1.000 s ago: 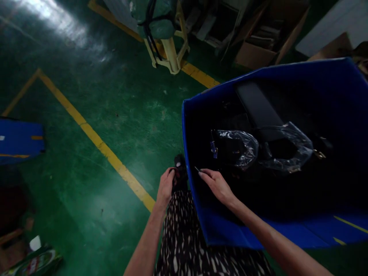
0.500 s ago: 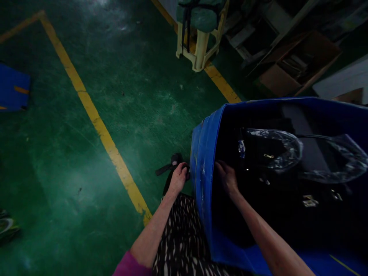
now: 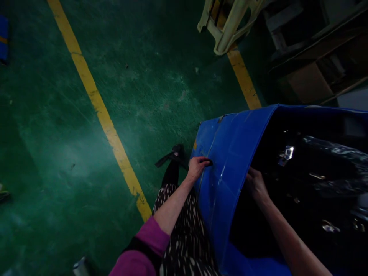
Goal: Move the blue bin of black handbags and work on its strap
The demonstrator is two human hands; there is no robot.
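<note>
A big blue soft-walled bin (image 3: 227, 161) takes up the right side, tilted toward me. My left hand (image 3: 196, 168) is at its outer wall, fingers closed on a small black handle-like piece (image 3: 209, 163); whether it is fixed to the wall I cannot tell. Inside the rim, my right hand (image 3: 257, 187) reaches against the inner face of the same wall, and its fingertips are lost in shadow. Dark goods fill the bin, with shiny metal fittings (image 3: 287, 152) and clear plastic wrap (image 3: 339, 149) among them.
Green floor with yellow lines (image 3: 99, 101) lies to the left. A cream plastic stool (image 3: 227, 34) stands beyond the bin, and a cardboard box (image 3: 310, 82) sits at the upper right. My foot in a black sandal (image 3: 176, 150) is beside the bin.
The bin's near wall has tipped, so more of its outer face shows. My left hand has moved up and right onto that face, and my right hand has shifted right with the wall.
</note>
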